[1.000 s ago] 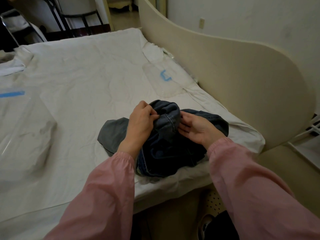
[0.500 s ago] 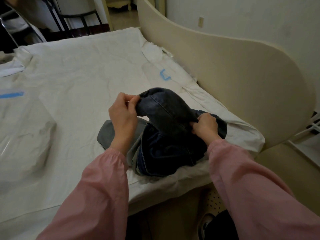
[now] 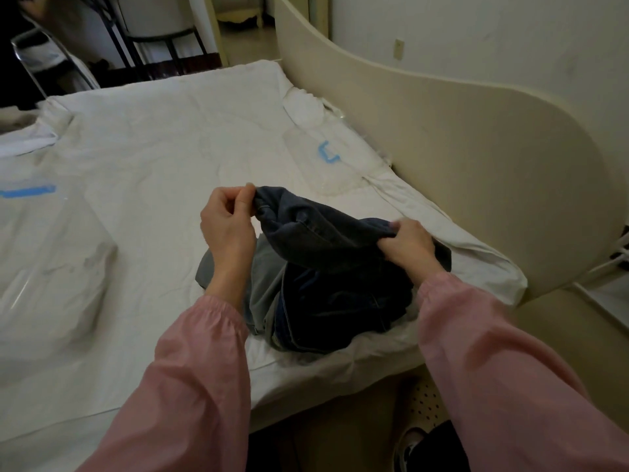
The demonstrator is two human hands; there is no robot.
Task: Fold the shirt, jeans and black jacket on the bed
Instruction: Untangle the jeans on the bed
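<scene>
Dark blue jeans (image 3: pixel 326 277) lie bunched near the bed's near right corner, their upper edge lifted off the sheet. My left hand (image 3: pixel 226 223) pinches one end of that edge between thumb and fingers. My right hand (image 3: pixel 406 245) grips the other end, fingers curled over the denim. The edge stretches between both hands. A grey garment (image 3: pixel 262 284) lies partly under the jeans, on their left side. No black jacket can be made out.
The bed (image 3: pixel 153 158) is covered by a white sheet. A cream headboard (image 3: pixel 476 158) curves along its right side. Clear plastic bags with blue tape lie at the left (image 3: pixel 44 233) and near the headboard (image 3: pixel 323 165). Dark chairs (image 3: pixel 136 39) stand beyond the bed.
My hands have drawn apart, the left going up and left, the right to the right. The jeans' edge between them is stretched wider and lifted.
</scene>
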